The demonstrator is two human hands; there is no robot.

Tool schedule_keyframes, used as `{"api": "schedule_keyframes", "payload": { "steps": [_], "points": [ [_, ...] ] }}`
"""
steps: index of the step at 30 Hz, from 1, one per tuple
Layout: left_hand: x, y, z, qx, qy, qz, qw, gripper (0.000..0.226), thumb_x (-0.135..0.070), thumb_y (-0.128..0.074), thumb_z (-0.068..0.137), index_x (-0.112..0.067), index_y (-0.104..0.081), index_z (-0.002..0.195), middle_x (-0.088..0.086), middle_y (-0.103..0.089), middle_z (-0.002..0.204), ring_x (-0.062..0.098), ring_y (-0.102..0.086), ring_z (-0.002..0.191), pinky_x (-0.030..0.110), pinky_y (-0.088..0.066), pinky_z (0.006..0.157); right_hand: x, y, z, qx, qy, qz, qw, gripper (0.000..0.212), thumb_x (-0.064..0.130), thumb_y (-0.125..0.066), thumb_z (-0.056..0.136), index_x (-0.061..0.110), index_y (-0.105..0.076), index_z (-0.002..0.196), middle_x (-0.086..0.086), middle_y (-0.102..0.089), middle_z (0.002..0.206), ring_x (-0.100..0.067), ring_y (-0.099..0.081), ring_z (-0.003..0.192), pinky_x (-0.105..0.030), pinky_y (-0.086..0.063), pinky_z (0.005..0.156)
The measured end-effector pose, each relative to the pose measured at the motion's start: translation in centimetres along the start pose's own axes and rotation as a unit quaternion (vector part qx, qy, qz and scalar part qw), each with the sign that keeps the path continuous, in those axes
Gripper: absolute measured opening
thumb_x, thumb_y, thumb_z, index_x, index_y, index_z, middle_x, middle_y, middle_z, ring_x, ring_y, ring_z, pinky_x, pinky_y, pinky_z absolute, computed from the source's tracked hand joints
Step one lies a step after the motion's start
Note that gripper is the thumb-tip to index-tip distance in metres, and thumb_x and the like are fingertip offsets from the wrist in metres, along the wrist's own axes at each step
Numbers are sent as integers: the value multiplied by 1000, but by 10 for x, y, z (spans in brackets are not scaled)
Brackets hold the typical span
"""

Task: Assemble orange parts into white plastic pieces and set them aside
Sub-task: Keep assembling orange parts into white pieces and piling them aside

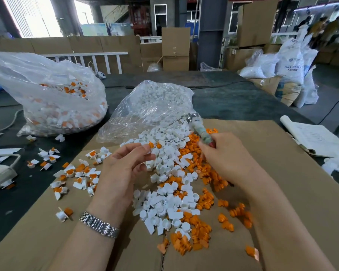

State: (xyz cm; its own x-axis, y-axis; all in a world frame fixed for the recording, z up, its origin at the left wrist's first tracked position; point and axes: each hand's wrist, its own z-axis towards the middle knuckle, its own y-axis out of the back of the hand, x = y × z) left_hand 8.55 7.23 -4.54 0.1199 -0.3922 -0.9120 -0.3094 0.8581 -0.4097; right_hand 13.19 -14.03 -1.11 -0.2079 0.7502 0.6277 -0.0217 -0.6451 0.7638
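1. Above the middle of the cardboard sheet, the left hand pinches a white piece between thumb and fingertips, with an orange part seated in its top and facing up and away; its long axis cannot be made out.
2. The right hand is curled round the wrapped handle of a small hammer; the handle slants up and to the left, metal head just beside the near bag.
3. Under both hands lies one mixed pile: white pieces to the left, orange parts to the right, too many to count.
4. Left of the left hand, finished pieces lie scattered across the cardboard's left edge onto the dark table.
5. Two clear bags stand behind: the near bag holds white pieces, the far bag holds assembled ones.
6. The right half of the cardboard is mostly bare; a notebook lies at its far right edge.
7. A watch sits on the left wrist.
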Motion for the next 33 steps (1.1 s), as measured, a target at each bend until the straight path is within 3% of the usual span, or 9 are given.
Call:
{"api": "schedule_keyframes", "payload": {
  "steps": [4,6,10,14,17,20,22,25,33],
  "points": [
    [0,0,-1,13,-7,-14,1000,33,-21,-85,67,-11,-73,96,7,-79,96,18,-76,84,18,-54,57,18,6,-12,137,25,33,990,41,43,-50,101,11,-69,85,-1,-74,80,-20,-68,71,-44,-57,74],
    [1,1,0,13,-8,-14,1000,33,-21,-85,69,-10,-73,98,6,-78,95,16,-75,82,17,-53,57,23,3,-15,177,41,17,983,43,43,-49,102,6,-67,91,-12,-74,90,-28,-69,79,-50,-55,78],
    [3,-1,1,12,-11,-3,1000,27,-17,-84,76,-9,-75,101,5,-77,91,13,-73,76,17,-52,58,32,0,-19,211,66,8,975,50,43,-48,102,-4,-62,92,-25,-67,91,-24,-53,67,-46,-46,63],
    [4,-3,-1,15,-20,-4,1000,24,-19,-83,72,-12,-76,93,6,-78,93,13,-72,76,17,-51,57,40,-1,-23,218,80,-22,973,39,43,-47,103,14,-51,77,-11,-46,70,-19,-41,61,-35,-34,56],
    [5,-3,-2,10,-27,1,1000,23,-20,-83,73,-13,-75,93,6,-77,92,13,-73,78,17,-51,57,41,-4,-24,227,73,-10,971,49,43,-45,104,-2,-58,90,-26,-63,87,-33,-57,71,-44,-49,67],
    [6,-4,-3,10,-36,12,999,20,-19,-83,76,-13,-74,94,8,-77,94,15,-73,79,17,-51,56,40,-8,-26,219,68,-13,973,45,47,-43,103,5,-61,101,-21,-69,100,-37,-67,90,-54,-56,81],
    [7,-4,-3,10,-35,16,999,17,-17,-82,78,-13,-74,93,8,-77,94,16,-74,80,17,-51,56,40,-14,-27,203,75,-29,976,43,51,-42,103,12,-59,94,-16,-68,90,-32,-64,76,-48,-54,70],
    [8,-4,-2,3,-26,19,999,14,-12,-80,82,-11,-73,94,8,-77,90,16,-74,79,18,-51,57,39,-22,-28,164,83,-52,982,41,56,-41,101,20,-53,84,-2,-54,72,-15,-47,58,-32,-37,51],
    [10,-6,-1,-1,4,21,1000,5,-6,-76,85,-11,-75,83,5,-75,80,13,-72,72,17,-51,53,35,-33,-29,110,88,-104,985,44,58,-38,101,22,-42,75,1,-45,72,-13,-40,58,-28,-25,48]
  ]
}}
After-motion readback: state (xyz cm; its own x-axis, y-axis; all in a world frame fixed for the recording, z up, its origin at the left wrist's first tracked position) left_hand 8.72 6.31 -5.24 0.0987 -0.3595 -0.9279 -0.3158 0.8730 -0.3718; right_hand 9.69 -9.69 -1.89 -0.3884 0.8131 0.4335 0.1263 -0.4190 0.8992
